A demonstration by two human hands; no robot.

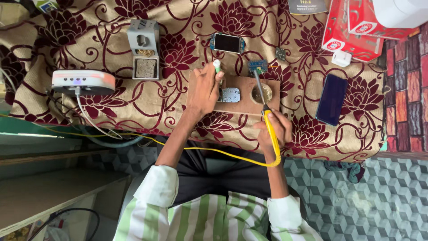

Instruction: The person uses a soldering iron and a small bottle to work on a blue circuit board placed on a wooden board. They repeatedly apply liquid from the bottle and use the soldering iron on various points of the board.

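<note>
Right hand (275,129) holds soldering iron (262,100); left hand (206,89) grips white tube (217,67).

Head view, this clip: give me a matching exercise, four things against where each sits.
Things:
1. soldering iron
2. dark phone
3. grey holder
4. white-tipped tube

Places:
A. flat on the cloth, right of the wooden board
B. in the left hand
C. in the right hand
D. on the cloth, left of the board

Pairs: 1-C, 2-A, 3-D, 4-B
</note>
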